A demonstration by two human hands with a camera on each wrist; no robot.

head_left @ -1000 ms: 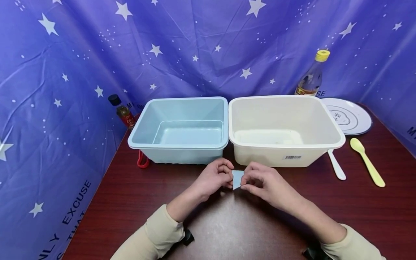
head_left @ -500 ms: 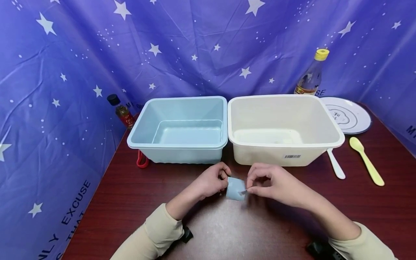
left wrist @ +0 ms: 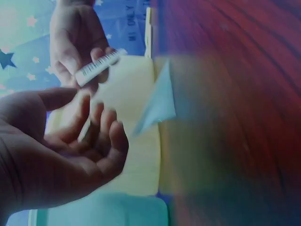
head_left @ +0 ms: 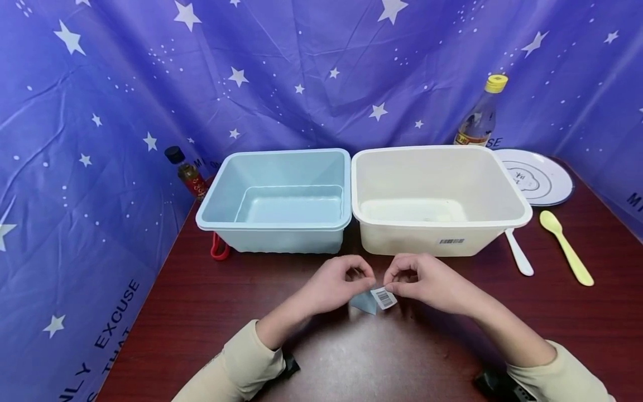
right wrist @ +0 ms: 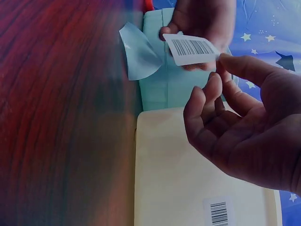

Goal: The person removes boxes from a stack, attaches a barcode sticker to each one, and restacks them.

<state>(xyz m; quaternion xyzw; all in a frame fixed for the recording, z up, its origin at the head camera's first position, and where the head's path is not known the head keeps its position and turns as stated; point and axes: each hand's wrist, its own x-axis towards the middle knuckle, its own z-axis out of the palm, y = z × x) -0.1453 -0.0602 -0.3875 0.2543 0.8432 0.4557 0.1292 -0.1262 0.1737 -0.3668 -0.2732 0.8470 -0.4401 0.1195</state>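
Between my right thumb and forefinger I pinch the edge of a small white barcode sticker (head_left: 384,298); the right hand (head_left: 427,283) is above the table in front of the cream bin. My left hand (head_left: 329,286) is bent close beside it, fingertips near the sticker's other end, thumb and forefinger slightly parted with nothing visible between them in the left wrist view. A piece of light blue backing paper (left wrist: 160,99) hangs in the air below the hands, apart from the fingers. It appears curved in the right wrist view.
A light blue bin (head_left: 281,240) and a cream bin (head_left: 397,240) stand side by side behind the hands. On the right are a yellow spoon (head_left: 567,248), a white-handled utensil (head_left: 519,254), a plate (head_left: 547,178) and a tall bottle (head_left: 479,114). A small bottle (head_left: 190,174) and red loop (head_left: 219,248) are left.
The blue paper, earlier between both hands, has come away from the sticker and dropped lower. The right hand moved slightly right; the left hand closed in towards the sticker, whose barcode now shows.
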